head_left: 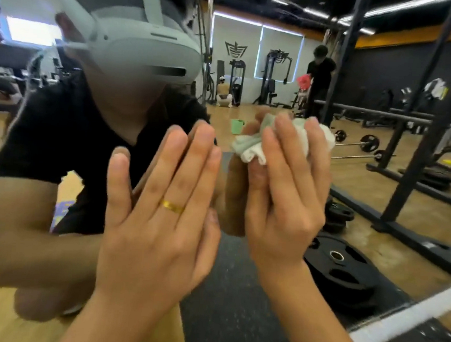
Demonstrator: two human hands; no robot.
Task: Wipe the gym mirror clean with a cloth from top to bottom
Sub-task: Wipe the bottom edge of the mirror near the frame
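The gym mirror (387, 83) fills almost the whole view, and my own reflection in a black shirt and white headset stands at the left. My left hand (159, 208), with a gold ring, lies flat on the glass with straight fingers. My right hand (285, 189) presses a bunched white and pale green cloth (250, 146) against the mirror at mid height; its fingers lie over the cloth. The cloth's folds stick out to the left of and above my fingers.
The mirror's white bottom frame (407, 317) runs along the lower right. Reflected in the glass are a black weight plate (340, 271), a squat rack (414, 158), barbells, a green bucket (236, 125) and two other people at the back.
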